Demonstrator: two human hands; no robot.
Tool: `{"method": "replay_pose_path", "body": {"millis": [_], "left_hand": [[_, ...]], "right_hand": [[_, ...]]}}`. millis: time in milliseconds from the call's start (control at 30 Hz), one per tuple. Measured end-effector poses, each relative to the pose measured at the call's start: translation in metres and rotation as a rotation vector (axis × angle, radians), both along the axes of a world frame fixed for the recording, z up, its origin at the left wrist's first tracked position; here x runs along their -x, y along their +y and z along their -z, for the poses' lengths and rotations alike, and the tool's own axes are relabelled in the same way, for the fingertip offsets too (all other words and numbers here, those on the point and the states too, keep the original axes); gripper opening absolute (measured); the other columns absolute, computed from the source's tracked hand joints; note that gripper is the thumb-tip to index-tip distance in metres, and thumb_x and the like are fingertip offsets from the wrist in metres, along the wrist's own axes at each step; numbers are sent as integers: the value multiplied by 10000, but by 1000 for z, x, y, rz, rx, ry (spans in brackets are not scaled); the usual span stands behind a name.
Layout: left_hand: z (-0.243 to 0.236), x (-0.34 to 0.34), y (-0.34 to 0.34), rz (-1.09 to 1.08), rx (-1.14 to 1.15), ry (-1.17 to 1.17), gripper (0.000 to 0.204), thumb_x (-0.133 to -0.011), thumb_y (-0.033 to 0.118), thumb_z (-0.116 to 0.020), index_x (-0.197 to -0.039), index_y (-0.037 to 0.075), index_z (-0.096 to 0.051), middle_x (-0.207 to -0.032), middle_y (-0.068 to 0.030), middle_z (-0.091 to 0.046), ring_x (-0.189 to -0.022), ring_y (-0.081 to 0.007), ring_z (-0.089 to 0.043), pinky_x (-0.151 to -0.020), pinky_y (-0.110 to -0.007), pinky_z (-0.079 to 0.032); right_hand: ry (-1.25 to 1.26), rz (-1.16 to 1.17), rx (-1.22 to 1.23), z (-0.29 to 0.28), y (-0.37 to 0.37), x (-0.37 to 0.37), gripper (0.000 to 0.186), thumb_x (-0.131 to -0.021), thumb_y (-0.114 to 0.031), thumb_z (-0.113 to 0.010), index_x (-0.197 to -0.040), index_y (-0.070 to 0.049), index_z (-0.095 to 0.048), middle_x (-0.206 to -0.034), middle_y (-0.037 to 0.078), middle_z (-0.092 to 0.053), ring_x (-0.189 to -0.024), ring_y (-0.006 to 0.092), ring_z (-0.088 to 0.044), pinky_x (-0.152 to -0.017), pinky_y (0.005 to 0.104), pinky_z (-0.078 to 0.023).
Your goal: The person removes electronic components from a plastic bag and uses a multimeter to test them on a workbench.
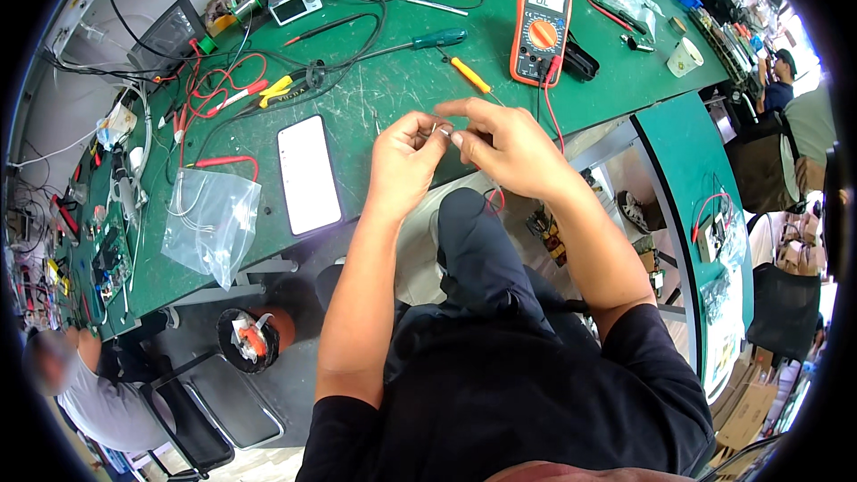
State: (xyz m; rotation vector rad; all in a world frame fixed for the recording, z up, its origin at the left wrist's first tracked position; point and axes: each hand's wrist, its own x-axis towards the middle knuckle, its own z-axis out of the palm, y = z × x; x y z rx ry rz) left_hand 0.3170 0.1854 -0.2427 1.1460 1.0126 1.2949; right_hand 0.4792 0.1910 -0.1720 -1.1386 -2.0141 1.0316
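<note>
Over the near edge of the green bench, my two hands meet. My left hand (pixel 403 159) is closed in a pinch on a small thin piece with a pale tip (pixel 445 132), too small to name. From the other side my right hand (pixel 513 147) comes up to it, its thumb at the pale tip and its forefinger reaching over toward my left fingers. Whatever its curled fingers hold is hidden. To the left of my left hand lies a phone (pixel 310 175) with a lit white screen. A yellow-handled tool (pixel 470 76) rests just beyond my right hand.
An orange multimeter (pixel 541 32) with leads stands at the back. A green-handled screwdriver (pixel 438 38), tangled cables and a clear plastic bag (pixel 212 223) lie on the bench (pixel 375 80). A paper cup (pixel 685 58) is at right. Another person (pixel 112 397) sits at lower left near a bin (pixel 277 328).
</note>
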Motion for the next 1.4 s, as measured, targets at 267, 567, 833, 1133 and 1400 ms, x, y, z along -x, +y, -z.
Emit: {"method": "replay_pose_path", "body": {"millis": [267,567,833,1133,1400], "left_hand": [[2,0,1,5,-23,-29,51,-911,65,-622,-868,38,-620,-720,39,-582,-605,-20,-481,-535,-181,-360],[-5,-4,-1,9,-9,-95,42,-900,0,-610,-936,7,-629,-827,1,-628,-717,-40,-547,-634,-193,-424],[0,0,1,6,-15,-51,29,-919,45,-607,-941,26,-609,-828,-5,-624,-704,-64,-549,-641,-216,-441],[-2,0,0,8,-2,-67,43,-916,43,-610,-949,15,-614,-827,-11,-621,-711,-71,-549,-645,-217,-438],[2,2,1,-5,-12,-59,51,-909,25,-605,-957,14,-616,-839,-13,-624,-722,-72,-554,-656,-218,-444]], "right_hand": [[17,-15,24,-2,7,6,203,-897,-40,-585,-1082,2,-658,-667,45,-592,-601,79,-531,-534,257,-439],[218,-44,88,12,9,6,214,-897,-4,-554,-1067,5,-685,-741,14,-618,-640,56,-503,-552,236,-431],[253,-57,43,16,9,8,202,-864,-43,-600,-1034,13,-693,-871,168,-711,-760,229,-706,-710,322,-536],[217,-60,-5,15,9,6,222,-866,-55,-596,-1057,-5,-698,-831,170,-706,-725,228,-698,-685,331,-530],[216,-64,-15,16,10,7,233,-863,-65,-591,-1061,-14,-701,-827,175,-703,-726,242,-695,-683,331,-527]]}}
